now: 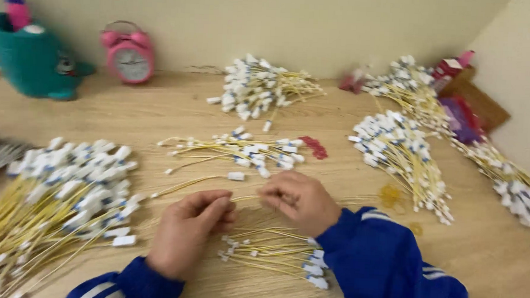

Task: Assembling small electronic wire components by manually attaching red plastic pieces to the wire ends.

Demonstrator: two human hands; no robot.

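Yellow wire with a white tag lies nearly level, its long axis running left to right, tag end pointing away from the pink clock. The left hand and right hand, both closed, pinch it in front of the clock. Wooden desk meets a cream wall; wire bundles lie around.

I see a red-and-white carton at the far right, by the wall corner, and a purple packet lying just in front of it.
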